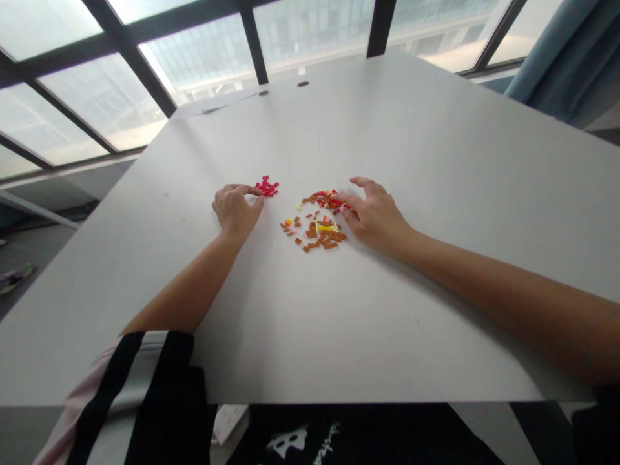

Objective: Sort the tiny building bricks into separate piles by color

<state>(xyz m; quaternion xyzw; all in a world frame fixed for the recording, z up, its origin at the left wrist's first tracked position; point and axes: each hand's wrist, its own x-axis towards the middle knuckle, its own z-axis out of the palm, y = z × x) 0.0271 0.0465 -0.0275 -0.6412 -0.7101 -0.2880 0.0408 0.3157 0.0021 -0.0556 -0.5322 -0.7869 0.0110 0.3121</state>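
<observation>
My left hand rests at the near left side of a small pile of red toy bricks. Its thumb and index finger come together at the pile's edge; whatever is between them is too small to make out. Over to the right, my right hand reaches with spread fingers to a mixed heap of red and brown bricks, its fingertips touching or just above the heap's right end. Nearer to me lies a looser group of brown bricks with a yellow brick and some pink and cream pieces among them.
All the bricks lie on a large white table, whose near edge runs in front of my body. Large windows with dark frames stand beyond the table. A blue-grey curtain hangs at the far right.
</observation>
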